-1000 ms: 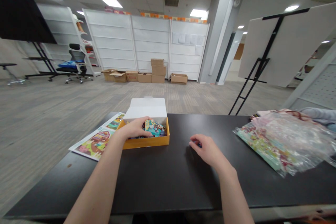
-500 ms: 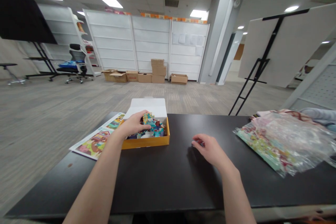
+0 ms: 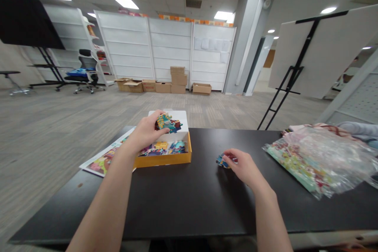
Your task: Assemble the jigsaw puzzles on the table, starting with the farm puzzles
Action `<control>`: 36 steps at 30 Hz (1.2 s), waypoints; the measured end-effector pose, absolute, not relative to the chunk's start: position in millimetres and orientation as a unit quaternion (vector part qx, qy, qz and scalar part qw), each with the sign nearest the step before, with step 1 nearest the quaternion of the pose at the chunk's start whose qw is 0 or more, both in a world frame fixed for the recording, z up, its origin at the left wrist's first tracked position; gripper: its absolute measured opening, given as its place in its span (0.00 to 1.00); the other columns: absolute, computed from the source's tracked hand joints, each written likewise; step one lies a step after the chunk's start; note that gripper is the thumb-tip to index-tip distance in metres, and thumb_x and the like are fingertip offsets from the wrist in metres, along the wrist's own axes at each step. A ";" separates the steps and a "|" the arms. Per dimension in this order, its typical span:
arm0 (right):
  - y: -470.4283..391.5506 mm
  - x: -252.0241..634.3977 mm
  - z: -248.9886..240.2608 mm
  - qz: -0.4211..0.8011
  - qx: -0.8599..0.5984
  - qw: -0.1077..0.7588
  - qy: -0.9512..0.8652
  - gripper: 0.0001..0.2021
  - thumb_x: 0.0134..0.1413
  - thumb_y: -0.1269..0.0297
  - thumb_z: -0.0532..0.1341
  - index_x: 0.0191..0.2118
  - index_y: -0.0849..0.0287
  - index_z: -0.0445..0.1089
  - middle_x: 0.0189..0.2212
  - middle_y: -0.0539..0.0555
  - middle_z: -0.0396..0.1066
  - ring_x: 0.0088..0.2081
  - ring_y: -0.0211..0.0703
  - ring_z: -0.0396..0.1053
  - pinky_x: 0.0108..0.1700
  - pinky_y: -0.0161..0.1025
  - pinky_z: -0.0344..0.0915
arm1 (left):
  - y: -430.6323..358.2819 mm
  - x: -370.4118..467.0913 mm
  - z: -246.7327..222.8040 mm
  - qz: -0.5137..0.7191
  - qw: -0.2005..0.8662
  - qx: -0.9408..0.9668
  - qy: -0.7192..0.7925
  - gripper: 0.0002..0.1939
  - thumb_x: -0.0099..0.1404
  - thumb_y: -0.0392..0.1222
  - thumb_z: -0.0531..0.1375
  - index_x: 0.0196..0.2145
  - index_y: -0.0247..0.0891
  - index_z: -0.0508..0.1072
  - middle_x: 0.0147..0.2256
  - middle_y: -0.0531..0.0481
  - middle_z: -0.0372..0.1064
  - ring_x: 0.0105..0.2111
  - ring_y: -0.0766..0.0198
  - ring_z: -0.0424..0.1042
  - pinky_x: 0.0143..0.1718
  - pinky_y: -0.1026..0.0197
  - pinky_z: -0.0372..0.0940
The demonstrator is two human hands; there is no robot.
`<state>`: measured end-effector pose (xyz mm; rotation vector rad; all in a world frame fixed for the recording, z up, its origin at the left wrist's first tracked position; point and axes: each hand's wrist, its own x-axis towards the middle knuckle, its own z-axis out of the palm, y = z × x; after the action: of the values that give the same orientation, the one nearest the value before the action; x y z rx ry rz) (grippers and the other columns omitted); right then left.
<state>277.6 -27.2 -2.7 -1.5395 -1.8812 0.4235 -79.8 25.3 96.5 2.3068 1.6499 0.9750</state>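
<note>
2 hands are engaged: the left hand (image 3: 145, 132) grips a clump of puzzle pieces (image 3: 169, 123) above the open yellow box (image 3: 163, 160); the right hand (image 3: 240, 164) pinches a smaller blue cluster (image 3: 223, 161) low over the black counter (image 3: 189, 201). I see loose pieces (image 3: 161, 145) inside the box, printed sheets (image 3: 102, 160) beside it, and a plastic-wrapped packet (image 3: 304, 161) well apart.

Forearms (image 3: 103, 193) extended forward; left hand (image 3: 146, 134) raised, gripping; right hand (image 3: 242, 166) lower, fingers (image 3: 229, 152) curled.

Colourful jigsaw pieces (image 3: 167, 123) sit in both hands (image 3: 145, 132) and a yellow box (image 3: 163, 160).
</note>
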 end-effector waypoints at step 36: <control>-26.3 290.2 -3.5 0.083 -0.591 0.375 -0.710 0.10 0.59 0.61 0.59 0.39 0.58 0.76 0.41 0.58 0.76 0.45 0.50 0.74 0.53 0.46 0.66 | -34.7 64.4 39.9 0.180 0.110 0.899 0.384 0.17 0.64 0.40 0.63 0.51 0.42 0.69 0.58 0.39 0.64 0.59 0.46 0.64 0.59 0.43 0.60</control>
<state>290.2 -26.3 -3.5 -1.5118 -1.8173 0.2118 64.4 -34.7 39.9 2.6411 1.1289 0.5293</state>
